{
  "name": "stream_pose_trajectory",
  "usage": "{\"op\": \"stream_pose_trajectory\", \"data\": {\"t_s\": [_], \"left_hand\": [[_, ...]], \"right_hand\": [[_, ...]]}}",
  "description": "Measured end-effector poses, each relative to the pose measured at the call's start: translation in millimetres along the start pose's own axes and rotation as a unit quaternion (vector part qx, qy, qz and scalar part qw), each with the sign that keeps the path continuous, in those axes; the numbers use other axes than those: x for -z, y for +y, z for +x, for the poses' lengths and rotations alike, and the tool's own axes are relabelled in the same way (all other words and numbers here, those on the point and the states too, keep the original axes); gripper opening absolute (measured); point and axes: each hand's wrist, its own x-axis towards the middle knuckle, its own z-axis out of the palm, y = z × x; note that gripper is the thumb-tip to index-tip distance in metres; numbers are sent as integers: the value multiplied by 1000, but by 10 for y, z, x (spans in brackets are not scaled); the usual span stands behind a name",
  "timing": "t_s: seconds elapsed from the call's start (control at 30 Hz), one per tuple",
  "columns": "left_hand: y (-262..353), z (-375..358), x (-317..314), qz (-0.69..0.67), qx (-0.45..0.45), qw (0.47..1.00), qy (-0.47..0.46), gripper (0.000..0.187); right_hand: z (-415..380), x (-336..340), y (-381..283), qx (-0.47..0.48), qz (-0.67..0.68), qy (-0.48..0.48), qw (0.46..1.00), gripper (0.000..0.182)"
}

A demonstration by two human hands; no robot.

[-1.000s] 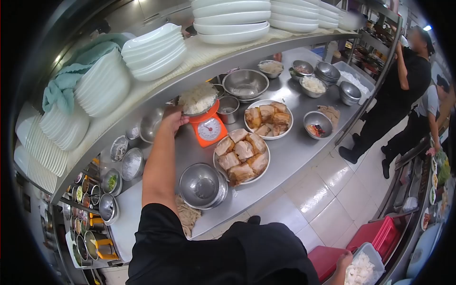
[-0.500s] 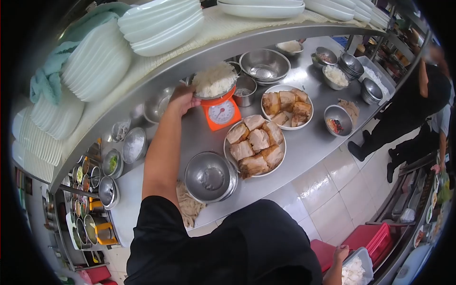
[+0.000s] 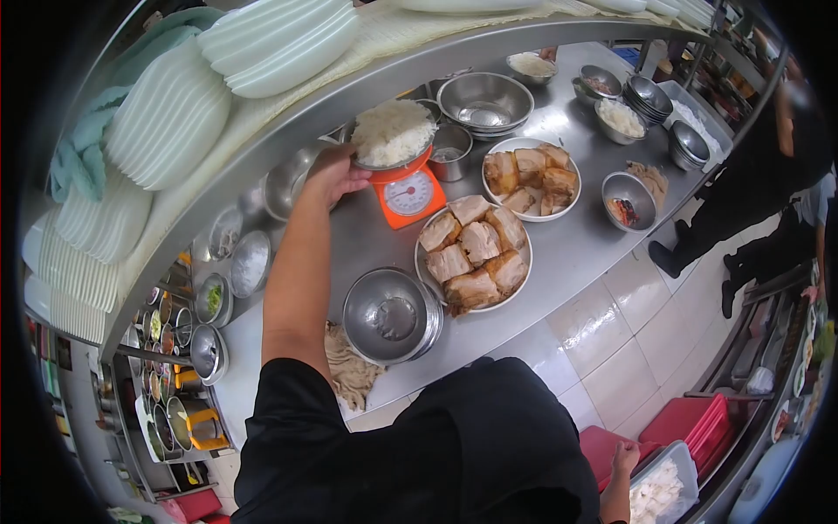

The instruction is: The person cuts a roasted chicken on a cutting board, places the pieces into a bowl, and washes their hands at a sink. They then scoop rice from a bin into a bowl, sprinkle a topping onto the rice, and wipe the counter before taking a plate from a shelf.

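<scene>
A metal bowl of white rice (image 3: 393,133) sits on an orange dial scale (image 3: 408,194). My left hand (image 3: 335,178) is at the bowl's left rim, fingers closed on its edge. Far down at the lower right, my right hand (image 3: 625,458) is curled closed beside a clear plastic tub (image 3: 690,463) with white rice in it. What these fingers hold, if anything, is hidden. In front of the scale stand a white dish of browned pork belly blocks (image 3: 478,248) and a stack of metal bowls (image 3: 384,319).
A second pork dish (image 3: 531,179) and more metal bowls (image 3: 484,100) stand behind. White plates (image 3: 166,109) fill the shelf overhead. A cloth (image 3: 349,367) lies at the counter's front edge. Two people in dark clothes (image 3: 742,183) stand at the right, near red bins (image 3: 690,428).
The view has shifted slightly. My left hand stays at the rice bowl, and my right hand stays low by the tub. Another person's fingers now show at the far rice bowl.
</scene>
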Motion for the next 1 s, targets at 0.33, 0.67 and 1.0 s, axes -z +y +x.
{"op": "stream_pose_trajectory", "data": {"t_s": [0.33, 0.67, 1.0], "left_hand": [[-36, 179, 17, -21, 22, 999, -14, 31], [380, -611, -783, -29, -91, 991, -92, 32], [-916, -2922, -3671, 74, -96, 883, -453, 39]], "right_hand": [[-18, 141, -473, -4, -77, -5, 997, 22], [322, 875, -2352, 157, -46, -16, 986, 34], [-48, 1674, -3662, 442, -73, 35, 893, 54]]}}
